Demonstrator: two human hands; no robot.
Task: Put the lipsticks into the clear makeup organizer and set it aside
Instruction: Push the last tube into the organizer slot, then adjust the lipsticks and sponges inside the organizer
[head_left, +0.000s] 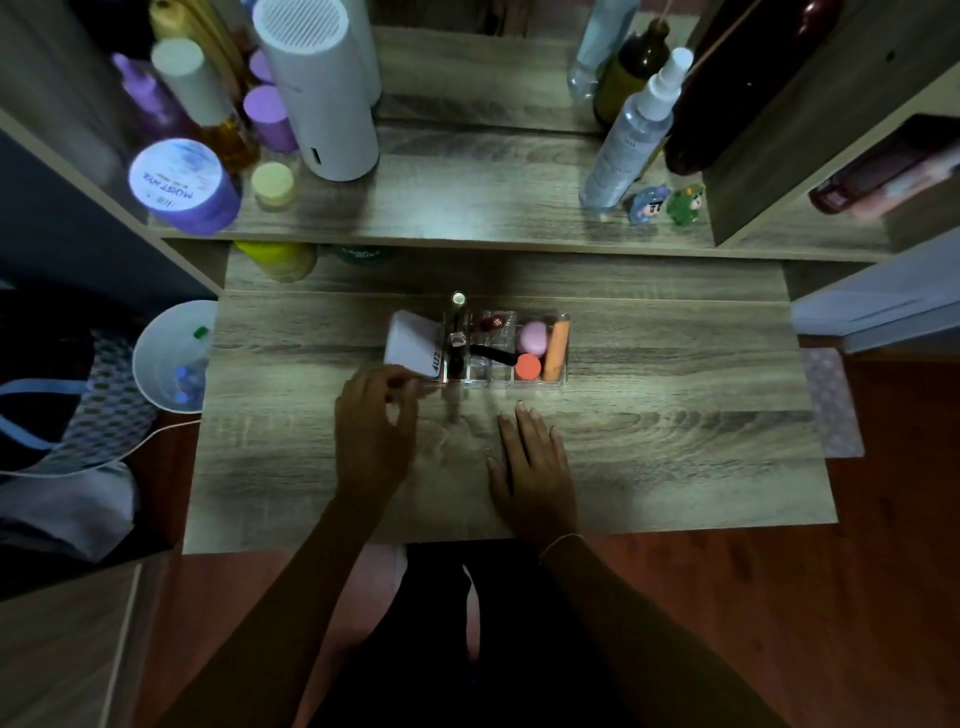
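The clear makeup organizer (501, 383) stands mid-desk. Its compartments hold an orange tube (557, 348), a pink round piece (533, 336), a red-orange cap (528, 366), a dark red lipstick (491, 323), a black lipstick (496, 356) and an upright tube (458, 310). A white box (410, 344) leans at its left end. My left hand (371, 431) has curled fingers at the organizer's front left corner, under the box; whether it grips anything is unclear. My right hand (532, 467) lies flat on the desk just in front of the organizer, holding nothing.
A raised shelf behind carries a white cylinder (319, 88), a purple jar (182, 182), a spray bottle (634, 130), two small figurines (667, 203) and more bottles. A white bucket (166, 358) stands left of the desk. Bare wood desk (675, 415) extends to the right.
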